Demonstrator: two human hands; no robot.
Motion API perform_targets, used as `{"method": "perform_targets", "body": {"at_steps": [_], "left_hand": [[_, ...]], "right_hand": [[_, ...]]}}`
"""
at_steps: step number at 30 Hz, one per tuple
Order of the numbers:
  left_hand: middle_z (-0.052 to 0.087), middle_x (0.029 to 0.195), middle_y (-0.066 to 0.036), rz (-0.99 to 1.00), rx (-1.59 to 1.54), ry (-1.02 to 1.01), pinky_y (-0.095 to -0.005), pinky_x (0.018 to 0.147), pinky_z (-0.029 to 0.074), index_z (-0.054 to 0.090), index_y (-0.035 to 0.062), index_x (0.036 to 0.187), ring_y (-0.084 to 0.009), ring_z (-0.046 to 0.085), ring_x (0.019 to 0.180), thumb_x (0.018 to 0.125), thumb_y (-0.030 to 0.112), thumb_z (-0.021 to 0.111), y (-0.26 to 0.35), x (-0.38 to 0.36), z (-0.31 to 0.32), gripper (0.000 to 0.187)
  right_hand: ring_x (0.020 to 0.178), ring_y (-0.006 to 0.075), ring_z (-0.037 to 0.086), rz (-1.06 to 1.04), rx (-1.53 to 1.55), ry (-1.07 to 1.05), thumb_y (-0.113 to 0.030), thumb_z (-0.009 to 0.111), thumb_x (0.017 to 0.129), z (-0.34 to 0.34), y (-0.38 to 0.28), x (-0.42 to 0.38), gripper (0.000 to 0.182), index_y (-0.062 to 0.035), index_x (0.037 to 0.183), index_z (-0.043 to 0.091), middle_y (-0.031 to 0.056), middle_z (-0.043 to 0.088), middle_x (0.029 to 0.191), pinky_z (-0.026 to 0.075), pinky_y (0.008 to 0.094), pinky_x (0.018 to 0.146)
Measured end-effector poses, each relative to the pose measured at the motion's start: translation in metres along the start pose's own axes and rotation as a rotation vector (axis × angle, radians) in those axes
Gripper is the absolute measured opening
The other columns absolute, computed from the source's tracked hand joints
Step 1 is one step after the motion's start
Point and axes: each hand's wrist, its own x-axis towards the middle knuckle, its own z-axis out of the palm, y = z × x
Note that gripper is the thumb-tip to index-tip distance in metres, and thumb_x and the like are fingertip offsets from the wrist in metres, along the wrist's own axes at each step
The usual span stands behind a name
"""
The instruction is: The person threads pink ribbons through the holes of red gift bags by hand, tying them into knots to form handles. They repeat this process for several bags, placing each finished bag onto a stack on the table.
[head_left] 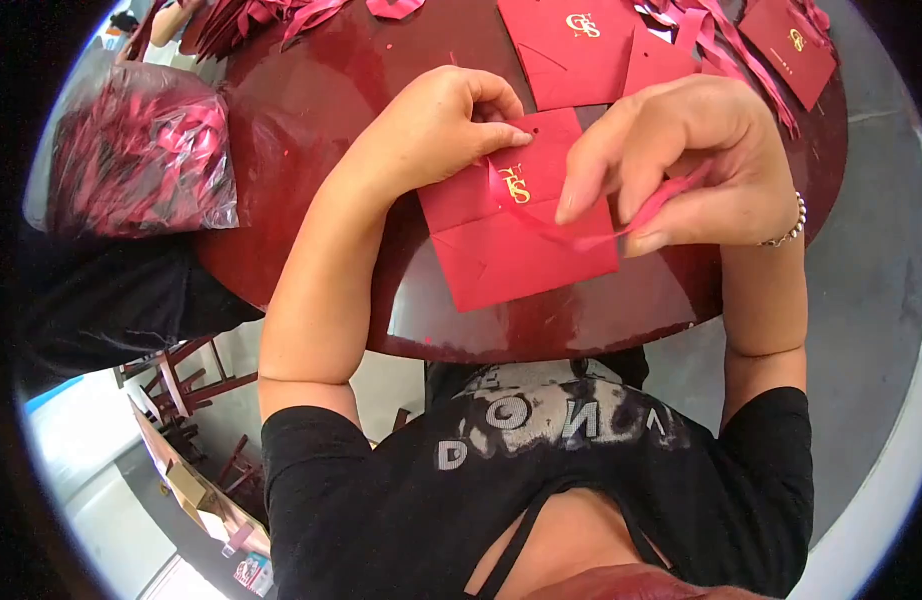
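A flat red paper gift bag point(526, 262) with a gold monogram and a small punched hole near its upper edge lies before me on the table. At its upper left, my left hand point(451, 120) pinches the bag's edge, thumb on top near the hole. A pink-red ribbon point(571, 240) runs from the bag near the left thumb across its front. My right hand point(701, 160), raised over the bag's right side, grips the ribbon's other end between thumb and fingers. How the ribbon joins the bag is hidden by the left hand.
The bag rests on a round, glossy dark-red table point(311, 110). More red bags point(556, 65) and loose ribbons point(726, 50) lie at the far right. A clear plastic sack point(146, 150) of red ribbon stands at the left, near a person's dark-clothed leg point(101, 300).
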Motion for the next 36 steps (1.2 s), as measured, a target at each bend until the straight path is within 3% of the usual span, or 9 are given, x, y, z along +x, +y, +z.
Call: {"method": "perform_targets", "body": {"at_steps": [4, 6, 9, 11, 15, 22, 25, 31, 36], "left_hand": [[0.066, 0.085, 0.001, -0.069, -0.156, 0.038, -0.0235, 0.071, 0.05, 0.066, -0.0018, 0.098, -0.006, 0.06, 0.079, 0.094, 0.01, 0.067, 0.0, -0.005, -0.003, 0.013], [0.062, 0.084, 0.004, -0.14, -0.254, 0.032, -0.0189, 0.067, 0.046, 0.062, 0.0006, 0.099, -0.0009, 0.056, 0.079, 0.098, 0.012, 0.066, 0.002, -0.009, -0.004, 0.013], [0.063, 0.086, 0.004, -0.098, -0.272, 0.066, -0.019, 0.066, 0.047, 0.063, 0.0004, 0.1, -0.001, 0.056, 0.077, 0.098, 0.011, 0.067, 0.003, -0.011, -0.003, 0.012], [0.063, 0.086, 0.004, -0.07, -0.25, 0.109, -0.0189, 0.066, 0.047, 0.063, 0.0007, 0.101, -0.001, 0.057, 0.077, 0.098, 0.012, 0.067, 0.009, -0.014, -0.003, 0.012], [0.064, 0.086, 0.005, -0.068, -0.254, 0.141, -0.0189, 0.067, 0.047, 0.064, 0.0008, 0.102, -0.0011, 0.057, 0.077, 0.098, 0.012, 0.067, 0.012, -0.019, 0.0, 0.013], [0.065, 0.085, 0.004, -0.032, -0.194, 0.157, -0.0193, 0.067, 0.047, 0.065, 0.0005, 0.1, -0.0014, 0.057, 0.077, 0.097, 0.012, 0.068, 0.019, -0.023, 0.003, 0.013], [0.065, 0.085, 0.004, -0.031, -0.161, 0.165, -0.0199, 0.066, 0.047, 0.065, 0.0002, 0.099, -0.0018, 0.057, 0.077, 0.096, 0.012, 0.069, 0.019, -0.023, 0.004, 0.013], [0.066, 0.083, 0.003, -0.025, -0.106, 0.191, -0.021, 0.066, 0.048, 0.065, -0.0008, 0.098, -0.0027, 0.058, 0.075, 0.095, 0.011, 0.069, 0.022, -0.023, 0.005, 0.013], [0.068, 0.08, -0.001, 0.098, -0.027, 0.259, -0.023, 0.066, 0.049, 0.064, -0.0025, 0.096, -0.0045, 0.059, 0.074, 0.094, 0.007, 0.069, 0.027, -0.024, 0.014, 0.011]], "right_hand": [[0.08, 0.0351, 0.074, -0.066, 0.351, 0.111, -0.004, 0.076, 0.086, -0.004, 0.011, -0.005, 0.021, -0.0015, 0.086, 0.056, 0.0249, 0.071, 0.089, 0.061, 0.0421, 0.069], [0.074, 0.0353, 0.074, 0.084, 0.451, 0.094, -0.006, 0.071, 0.091, -0.005, 0.004, -0.004, 0.02, -0.0026, 0.086, 0.052, 0.0244, 0.071, 0.087, 0.061, 0.0404, 0.062], [0.057, 0.0218, 0.068, 0.327, 0.37, 0.132, -0.008, 0.063, 0.098, 0.005, -0.002, -0.002, 0.012, 0.0025, 0.101, 0.058, 0.0163, 0.07, 0.078, 0.056, 0.0309, 0.051], [0.058, 0.0138, 0.065, 0.655, 0.195, 0.206, -0.009, 0.064, 0.098, 0.009, -0.011, 0.006, 0.017, 0.0041, 0.109, 0.064, 0.0095, 0.07, 0.075, 0.053, 0.0268, 0.054], [0.051, 0.0101, 0.057, 0.598, -0.624, 0.386, -0.012, 0.07, 0.092, 0.018, 0.024, 0.001, 0.013, -0.0011, 0.098, 0.072, 0.0059, 0.067, 0.068, 0.043, 0.0273, 0.05], [0.055, 0.0127, 0.061, 0.444, -0.685, 0.458, -0.016, 0.073, 0.088, 0.018, 0.03, -0.001, 0.014, -0.0029, 0.091, 0.073, 0.0089, 0.067, 0.067, 0.046, 0.0296, 0.052], [0.056, 0.0187, 0.064, 0.57, -0.732, 0.38, -0.015, 0.072, 0.088, 0.019, 0.021, 0.002, 0.011, -0.0038, 0.09, 0.073, 0.0114, 0.066, 0.067, 0.048, 0.0321, 0.054], [0.063, 0.0358, 0.064, 0.415, -0.939, 0.346, -0.012, 0.07, 0.084, 0.021, 0.027, 0.0, 0.008, -0.0039, 0.083, 0.07, 0.0172, 0.064, 0.069, 0.051, 0.0407, 0.058], [0.064, 0.0386, 0.064, 0.34, -0.94, 0.324, -0.006, 0.066, 0.079, 0.02, 0.028, 0.0, 0.005, -0.0023, 0.077, 0.068, 0.0197, 0.063, 0.07, 0.051, 0.0422, 0.058]]}}
